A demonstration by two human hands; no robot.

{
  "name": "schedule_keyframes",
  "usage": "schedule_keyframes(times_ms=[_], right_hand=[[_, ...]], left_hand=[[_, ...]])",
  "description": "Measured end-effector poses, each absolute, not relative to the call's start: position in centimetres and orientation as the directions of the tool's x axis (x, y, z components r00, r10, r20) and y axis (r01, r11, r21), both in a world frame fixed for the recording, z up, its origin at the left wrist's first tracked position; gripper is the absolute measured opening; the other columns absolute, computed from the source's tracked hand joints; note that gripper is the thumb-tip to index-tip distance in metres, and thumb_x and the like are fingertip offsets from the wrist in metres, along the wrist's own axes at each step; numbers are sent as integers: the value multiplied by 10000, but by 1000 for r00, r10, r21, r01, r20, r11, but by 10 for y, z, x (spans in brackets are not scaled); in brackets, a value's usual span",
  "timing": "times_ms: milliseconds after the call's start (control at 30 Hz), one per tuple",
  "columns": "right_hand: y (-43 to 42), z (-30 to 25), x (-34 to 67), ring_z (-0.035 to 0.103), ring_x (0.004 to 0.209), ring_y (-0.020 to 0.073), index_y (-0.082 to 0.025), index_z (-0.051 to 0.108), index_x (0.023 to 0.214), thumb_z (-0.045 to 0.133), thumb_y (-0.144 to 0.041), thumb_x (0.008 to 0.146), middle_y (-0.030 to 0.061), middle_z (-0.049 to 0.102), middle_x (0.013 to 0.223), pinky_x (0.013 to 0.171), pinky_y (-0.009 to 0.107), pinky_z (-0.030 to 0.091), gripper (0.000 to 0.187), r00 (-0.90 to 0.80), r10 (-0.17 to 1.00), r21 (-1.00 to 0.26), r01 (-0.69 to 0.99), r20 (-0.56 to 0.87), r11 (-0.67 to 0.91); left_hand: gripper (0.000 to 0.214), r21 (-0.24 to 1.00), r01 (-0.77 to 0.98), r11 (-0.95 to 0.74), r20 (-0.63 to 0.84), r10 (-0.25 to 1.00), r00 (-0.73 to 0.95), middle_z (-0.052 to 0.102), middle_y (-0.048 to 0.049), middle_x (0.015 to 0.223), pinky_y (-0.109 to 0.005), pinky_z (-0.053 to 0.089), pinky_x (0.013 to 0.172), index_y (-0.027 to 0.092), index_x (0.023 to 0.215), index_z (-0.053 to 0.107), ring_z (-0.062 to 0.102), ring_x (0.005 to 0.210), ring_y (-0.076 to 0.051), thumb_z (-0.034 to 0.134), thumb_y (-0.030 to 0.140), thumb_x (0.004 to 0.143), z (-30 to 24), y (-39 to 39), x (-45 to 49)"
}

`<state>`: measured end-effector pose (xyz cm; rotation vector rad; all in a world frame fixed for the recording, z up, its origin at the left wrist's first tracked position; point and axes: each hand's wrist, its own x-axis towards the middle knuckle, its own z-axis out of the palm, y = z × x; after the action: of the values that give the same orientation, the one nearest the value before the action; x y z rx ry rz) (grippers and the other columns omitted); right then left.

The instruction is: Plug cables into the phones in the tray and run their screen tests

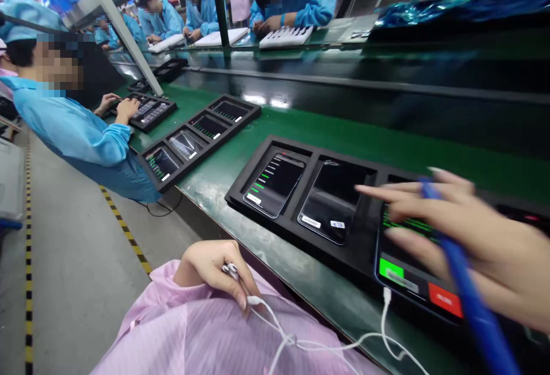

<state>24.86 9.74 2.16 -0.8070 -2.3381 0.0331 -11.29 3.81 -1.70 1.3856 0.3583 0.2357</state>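
Observation:
My right hand point(468, 237) reaches over a black tray point(296, 143) of phones, fingers stretched out above the rightmost phone point(408, 272), with a blue pen point(472, 300) tucked between the fingers. That phone shows green text and green and red buttons. My left hand point(212, 269) rests on my pink-clad lap, fingers closed round the plug end of a white cable point(292, 340). The cable runs to the bottom edge of the rightmost phone. Two other phones lie in the tray: a lit phone point(275, 183) at the left and a dark phone point(333, 200) in the middle.
The tray sits on a green conveyor belt point(373, 140). A second tray point(201, 134) with several phones lies further left. A co-worker in blue point(81, 129) works at a third tray. Other people in blue sit across the line. Yellow-black floor tape point(124, 229) marks the aisle.

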Motion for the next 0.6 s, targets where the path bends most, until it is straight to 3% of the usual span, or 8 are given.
schedule_keyframes(times_ms=[67, 200, 300, 433, 600], right_hand=[[113, 29, 211, 667, 1066, 307, -274, 565, 967, 467, -447, 992, 76, 721, 1197, 1112, 677, 362, 200, -715, 469, -173, 450, 519, 876], [157, 21, 171, 618, 1111, 347, -218, 588, 958, 394, -484, 1016, 124, 731, 1092, 1048, 827, 264, 335, -758, 536, -182, 507, 372, 843], [179, 8, 166, 578, 1176, 355, -207, 605, 961, 417, -480, 1001, 121, 727, 1000, 1058, 841, 213, 333, -738, 614, -211, 577, 279, 789], [184, 1, 168, 542, 1234, 373, -199, 605, 953, 424, -471, 999, 126, 725, 1069, 1057, 860, 162, 330, -733, 656, -252, 610, 181, 751], [172, 11, 184, 550, 1233, 348, -222, 619, 1001, 396, -502, 1009, 109, 721, 1128, 1087, 850, 129, 358, -670, 688, -278, 630, 278, 725]], left_hand=[[582, 967, 18, 254, -121, 398, 909, 761, -174, 744, -197, 582, 633, 36, 901, 787, 741, 656, -190, 773, 604, 779, -26, 47, -110], [599, 909, -41, 415, -196, 512, 837, 737, -134, 670, -225, 575, 615, 46, 858, 771, 688, 581, -162, 859, 607, 668, -44, 63, -99], [604, 874, -14, 486, -254, 481, 840, 741, -125, 691, -239, 574, 646, 42, 896, 763, 686, 618, -158, 880, 582, 652, -52, 70, -94], [562, 845, -45, 533, -212, 411, 887, 726, -95, 658, -226, 560, 652, 47, 889, 748, 668, 610, -138, 888, 542, 665, -58, 76, -93], [555, 828, -61, 558, -189, 380, 905, 716, -92, 642, -216, 545, 612, 44, 887, 736, 664, 601, -139, 894, 528, 667, -62, 81, -95]])
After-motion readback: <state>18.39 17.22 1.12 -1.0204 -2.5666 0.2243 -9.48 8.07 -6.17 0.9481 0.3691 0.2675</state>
